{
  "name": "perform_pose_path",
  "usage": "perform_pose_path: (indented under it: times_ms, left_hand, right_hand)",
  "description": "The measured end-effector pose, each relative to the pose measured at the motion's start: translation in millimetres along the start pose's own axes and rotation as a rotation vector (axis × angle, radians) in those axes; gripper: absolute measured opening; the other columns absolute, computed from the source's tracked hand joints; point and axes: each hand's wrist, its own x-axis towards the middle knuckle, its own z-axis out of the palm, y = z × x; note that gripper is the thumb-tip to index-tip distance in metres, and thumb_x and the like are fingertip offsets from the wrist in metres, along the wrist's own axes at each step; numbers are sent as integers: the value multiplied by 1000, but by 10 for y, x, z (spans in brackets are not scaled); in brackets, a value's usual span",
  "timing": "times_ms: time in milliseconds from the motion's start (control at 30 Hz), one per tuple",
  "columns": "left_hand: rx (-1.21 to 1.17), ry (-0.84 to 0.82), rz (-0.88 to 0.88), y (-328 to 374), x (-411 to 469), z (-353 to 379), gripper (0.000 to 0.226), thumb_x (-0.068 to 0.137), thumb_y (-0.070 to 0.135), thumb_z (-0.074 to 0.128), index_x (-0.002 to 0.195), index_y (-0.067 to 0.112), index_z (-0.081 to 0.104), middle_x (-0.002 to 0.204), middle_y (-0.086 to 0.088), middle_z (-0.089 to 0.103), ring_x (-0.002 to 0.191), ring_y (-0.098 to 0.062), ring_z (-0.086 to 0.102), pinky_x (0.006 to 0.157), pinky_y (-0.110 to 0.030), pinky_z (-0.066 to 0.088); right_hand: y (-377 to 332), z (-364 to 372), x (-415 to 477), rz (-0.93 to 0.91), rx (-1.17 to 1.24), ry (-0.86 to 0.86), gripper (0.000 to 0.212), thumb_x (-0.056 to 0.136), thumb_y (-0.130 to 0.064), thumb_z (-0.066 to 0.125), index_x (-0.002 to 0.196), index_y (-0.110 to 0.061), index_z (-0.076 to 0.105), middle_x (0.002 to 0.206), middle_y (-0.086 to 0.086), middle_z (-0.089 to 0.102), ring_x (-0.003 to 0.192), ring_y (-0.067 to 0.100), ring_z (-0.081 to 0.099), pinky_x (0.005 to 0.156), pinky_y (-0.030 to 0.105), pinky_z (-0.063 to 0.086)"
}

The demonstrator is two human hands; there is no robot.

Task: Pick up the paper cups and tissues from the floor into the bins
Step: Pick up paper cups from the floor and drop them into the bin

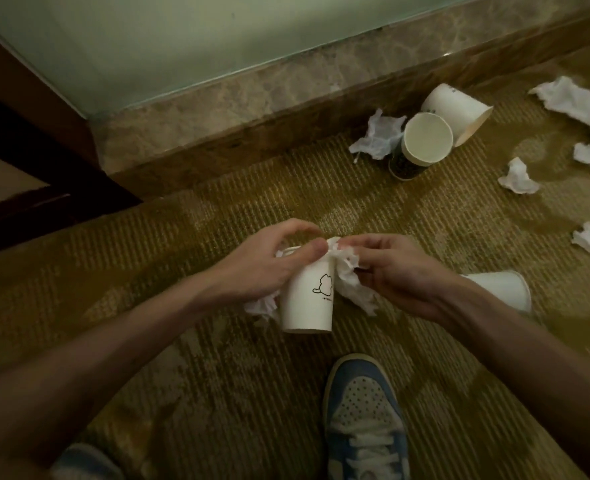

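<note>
Head view: the left hand (259, 266) has its grip curled round the rim of a white cat-print paper cup (309, 306), held over the carpet (217, 375). Just right of that cup, the right hand (402, 275) pinches a crumpled white tissue (349, 271). Both look featherlight and crushable; the stiffer rim is likely the safest hold.

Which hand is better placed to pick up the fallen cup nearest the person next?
Right, probably. The right hand only pinches a tissue, and the fallen cup lies just beside its wrist; the left hand grips the cat-print cup, farther away.
</note>
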Motion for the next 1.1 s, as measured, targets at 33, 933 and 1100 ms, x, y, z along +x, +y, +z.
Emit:
perform_pose_path:
  times_ms: [33,933,1100]
  left_hand:
    - [22,-13,13,52,-23,-73,49,77,73,44,118,49,54,113,29,56,94,12,60,70,-13,44]
    - [584,822,-176,821,-5401,-1874,71,83,78,39,83,16,74,78,-4,70,71,-20,68,66,-48,53]
    - [447,887,-441,126,-6239,-1529,84,76,86,33,89,14,74,86,-7,72,75,-22,69,68,-49,55]
  right_hand:
    - [-56,35,-4,-7,14,-17,16,69,-9,72,84,-7,78,95,14,74,82,20,71,71,29,60]
    - [-683,4917,-1915,-259,-740,-900,19,86,5,62,94,-12,64,87,6,71,78,13,70,69,26,59]
    - [270,5574,-1917,-168,-971,-919,18,86,-1,67,95,-17,63,82,0,66,65,5,66,57,20,54]
